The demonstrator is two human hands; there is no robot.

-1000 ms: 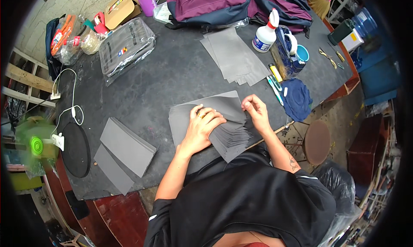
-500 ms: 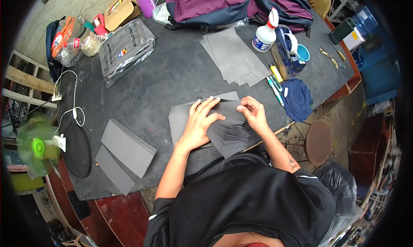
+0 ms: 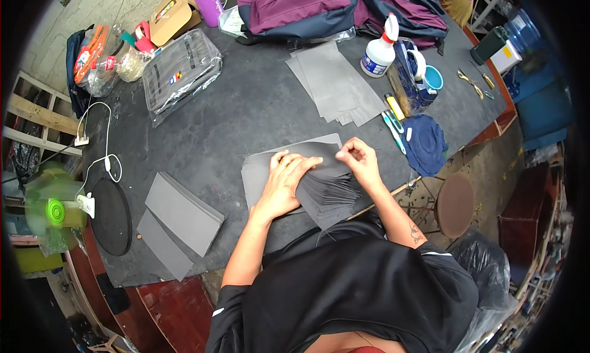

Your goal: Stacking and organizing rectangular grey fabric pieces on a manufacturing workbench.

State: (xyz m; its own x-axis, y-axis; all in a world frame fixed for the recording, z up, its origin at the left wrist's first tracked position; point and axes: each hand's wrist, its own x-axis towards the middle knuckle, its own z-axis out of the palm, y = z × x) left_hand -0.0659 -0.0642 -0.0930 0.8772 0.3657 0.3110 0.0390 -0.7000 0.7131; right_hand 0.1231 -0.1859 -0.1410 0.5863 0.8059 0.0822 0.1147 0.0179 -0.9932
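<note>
On the near part of the table lies a thick stack of dark grey sheets, of fabric or thin board; I cannot tell which. Its edges fan out towards my body. My left hand rests over it with bent fingers, holding the sheets down, the thumb pointing right. At the upper right corner my right hand pinches the edge of the top grey sheet, which bows up a little. Under the left hand, more grey sheets stick out to the left.
Left of my arm lie more cut grey pieces. Beyond the stack are loose grey sheets, a white spray bottle, a toothbrush and a dark blue cloth. Purple backpacks stand at the back, a small fan far left.
My left fingers have drawn back and bent more, and the thumb has shifted up slightly. The right hand has moved a little left, and the top sheet bows more.
</note>
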